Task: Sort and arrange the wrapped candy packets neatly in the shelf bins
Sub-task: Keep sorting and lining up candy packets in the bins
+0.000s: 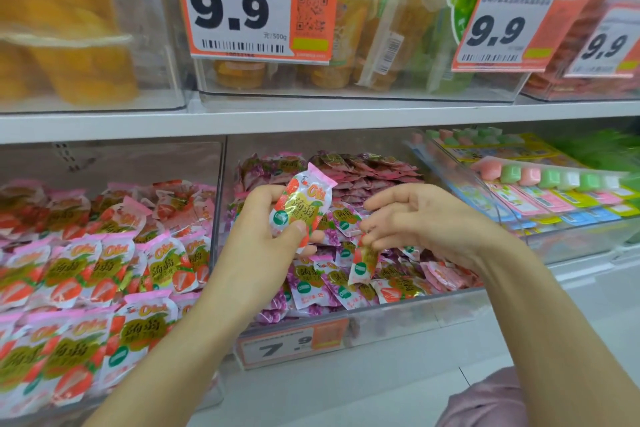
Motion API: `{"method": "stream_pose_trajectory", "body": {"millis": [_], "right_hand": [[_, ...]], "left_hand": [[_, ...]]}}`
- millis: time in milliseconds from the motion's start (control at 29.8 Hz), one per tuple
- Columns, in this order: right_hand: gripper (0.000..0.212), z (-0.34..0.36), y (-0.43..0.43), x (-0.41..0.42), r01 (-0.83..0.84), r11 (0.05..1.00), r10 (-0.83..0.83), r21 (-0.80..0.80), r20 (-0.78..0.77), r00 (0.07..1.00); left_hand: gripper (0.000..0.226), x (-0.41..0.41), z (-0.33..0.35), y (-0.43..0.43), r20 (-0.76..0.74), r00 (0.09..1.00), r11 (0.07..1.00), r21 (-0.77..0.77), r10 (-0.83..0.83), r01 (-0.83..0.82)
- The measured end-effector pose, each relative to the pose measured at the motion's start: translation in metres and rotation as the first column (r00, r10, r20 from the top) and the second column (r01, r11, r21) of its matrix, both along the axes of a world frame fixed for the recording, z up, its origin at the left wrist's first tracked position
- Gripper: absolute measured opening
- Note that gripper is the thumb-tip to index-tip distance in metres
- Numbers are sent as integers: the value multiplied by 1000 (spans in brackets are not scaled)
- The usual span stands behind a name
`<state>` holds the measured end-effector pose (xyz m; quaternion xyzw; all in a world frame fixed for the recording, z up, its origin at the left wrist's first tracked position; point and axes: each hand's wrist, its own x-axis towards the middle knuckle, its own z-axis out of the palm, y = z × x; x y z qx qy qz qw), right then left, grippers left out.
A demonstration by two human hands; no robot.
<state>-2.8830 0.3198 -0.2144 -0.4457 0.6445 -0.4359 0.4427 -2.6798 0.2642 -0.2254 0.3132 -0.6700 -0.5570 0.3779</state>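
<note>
Strawberry packets lay mixed among the purple grape packets (311,284) in the middle bin (398,319). The left hand (263,236) had its grip closed round one red-and-white packet (304,204) held just above that bin, while the right hand (426,222) pinched a second packet (363,260) by its top edge over the pile. Both seemingly belonged in the left bin (104,159) with its matching rows (86,263), so doing this well meant carrying them across the divider and laying them flat, label up, aligned with their neighbours rather than dropping them.

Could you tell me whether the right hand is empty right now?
No, the right hand pinches a strawberry packet hanging from its fingertips over the middle bin.
</note>
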Motion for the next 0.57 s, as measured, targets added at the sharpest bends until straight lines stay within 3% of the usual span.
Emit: {"method": "stream_pose_trajectory", "body": {"millis": [101,168,235,302,369,436,570], "right_hand": [[20,-6,-4,0,25,998,-17,50,-151,988],[6,-12,-7,-2,96,990,-54,101,-357,932],[8,-16,-10,-8,109,989,-42,102,-512,858],[8,-17,-10,-13,81,990,-6,116,-540,842],[13,-14,-7,-13,81,989,-2,125,-534,845],[14,-9,-4,-13,82,996,-56,36,-468,882],[15,4,0,-6,21,965,-40,-262,-70,997]], "left_hand": [[27,0,-1,0,6,1000,1000,0,-2,2],[27,0,-1,0,3,1000,1000,6,-3,3],[27,1,-1,0,1,1000,1000,11,-2,2],[26,1,-1,0,4,1000,1000,13,-3,3],[26,1,0,0,9,1000,1000,8,-3,3],[26,1,0,0,12,1000,1000,1,-2,2],[25,2,0,0,17,1000,1000,-4,13,-13]]}}
